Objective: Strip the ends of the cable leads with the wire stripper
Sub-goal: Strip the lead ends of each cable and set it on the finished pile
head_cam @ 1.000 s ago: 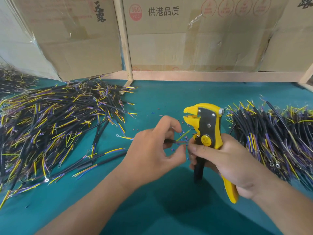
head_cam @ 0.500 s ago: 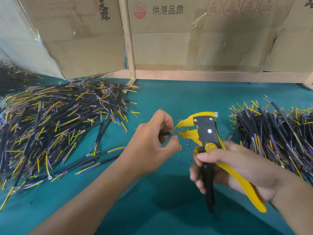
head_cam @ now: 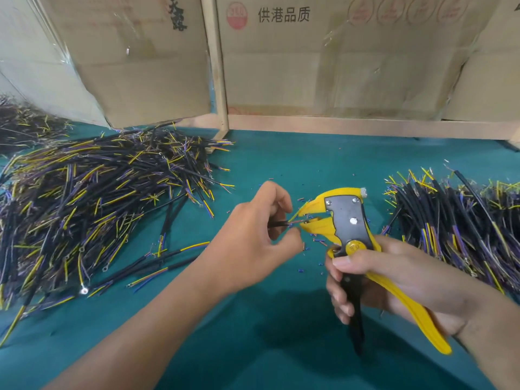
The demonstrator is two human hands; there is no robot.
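While my right hand (head_cam: 394, 277) is gripping the wire stripper (head_cam: 349, 220), handles spread, my left hand (head_cam: 253, 243) is pinching a cable lead (head_cam: 278, 224) at its parted beak.

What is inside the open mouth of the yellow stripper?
Thin lead ends of the cable pinched by the left hand enter the stripper mouth. The blades inside are not visible.

Cardboard box (head_cam: 351, 66) reads "供港品质" beside "360" seal.

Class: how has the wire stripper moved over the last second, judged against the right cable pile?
Yes. The wire stripper tipped leftward, away from the right cable pile, its beak now pointing at the left hand.
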